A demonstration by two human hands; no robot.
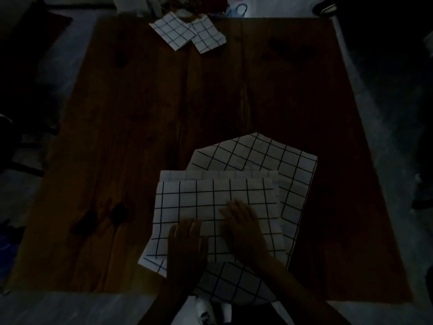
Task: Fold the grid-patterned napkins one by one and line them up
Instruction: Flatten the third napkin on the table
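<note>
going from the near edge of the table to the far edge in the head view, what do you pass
left hand → right hand, both flat on the top napkin → napkin underneath → bare table → two folded napkins

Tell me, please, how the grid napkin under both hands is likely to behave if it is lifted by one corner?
The top napkin would probably droop: it is thin cloth lying flat under the left hand and right hand. Its fold would likely fall open, as the layers sit loose. It may slide on the napkins beneath.
</note>
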